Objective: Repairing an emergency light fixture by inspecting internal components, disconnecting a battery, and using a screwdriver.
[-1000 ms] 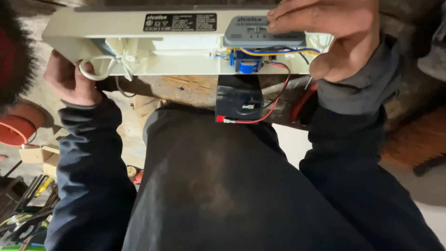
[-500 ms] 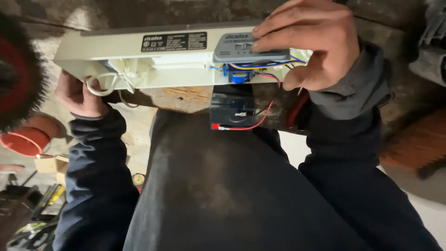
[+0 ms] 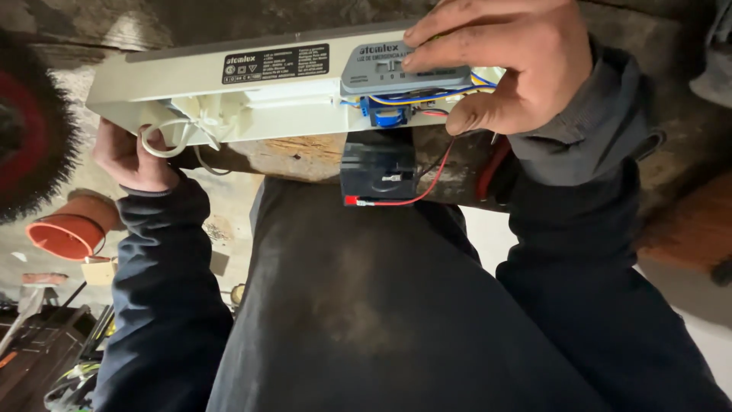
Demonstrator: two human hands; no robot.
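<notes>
Leftmost, an orange pot [image 3: 67, 233] sits low beside the dark sleeve; above it the left hand [image 3: 131, 159] has its grip closed around the left end of the long cream light housing [image 3: 229, 103], near a white wire loop [image 3: 164, 141]. Mid-frame, a black battery [image 3: 379, 169] hangs just under the housing on a red wire [image 3: 415, 194]. Rightward, the right hand [image 3: 507, 65] clamps the housing's right end, fingers over the grey module [image 3: 389, 72], thumb underneath.
</notes>
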